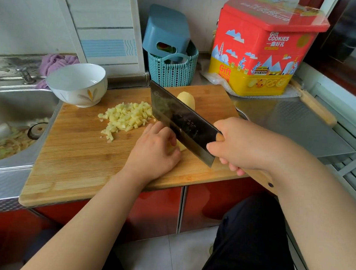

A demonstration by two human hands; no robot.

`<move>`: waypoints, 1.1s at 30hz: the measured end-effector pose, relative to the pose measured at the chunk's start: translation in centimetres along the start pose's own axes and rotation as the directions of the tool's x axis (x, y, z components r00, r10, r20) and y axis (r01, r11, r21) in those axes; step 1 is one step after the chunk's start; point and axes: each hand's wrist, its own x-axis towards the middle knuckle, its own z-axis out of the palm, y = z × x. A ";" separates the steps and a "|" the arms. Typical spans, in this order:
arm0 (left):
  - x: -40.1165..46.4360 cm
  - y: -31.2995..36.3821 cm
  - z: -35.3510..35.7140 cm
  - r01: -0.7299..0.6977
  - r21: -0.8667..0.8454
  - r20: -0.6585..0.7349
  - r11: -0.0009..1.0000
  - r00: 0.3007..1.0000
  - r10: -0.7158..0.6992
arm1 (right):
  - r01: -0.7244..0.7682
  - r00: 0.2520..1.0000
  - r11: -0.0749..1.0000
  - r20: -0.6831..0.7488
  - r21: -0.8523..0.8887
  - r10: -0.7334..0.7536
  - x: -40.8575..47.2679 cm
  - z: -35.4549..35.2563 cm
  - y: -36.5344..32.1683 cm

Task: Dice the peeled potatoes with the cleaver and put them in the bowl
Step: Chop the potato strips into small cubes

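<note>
Underneath, bamboo cutting board [75,162] beside sink [7,114].

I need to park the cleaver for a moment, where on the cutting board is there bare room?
The near left of the cutting board is bare, bordered by the sink, the diced pile and the left hand. The far side is crowded: bowl, whole potato, cleaver.
</note>
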 end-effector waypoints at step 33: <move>-0.6 -0.2 -0.4 -0.009 -0.047 0.016 0.999 1.000 0.009 | -0.043 0.998 0.999 -0.046 0.032 0.044 0.4 -0.6 0.6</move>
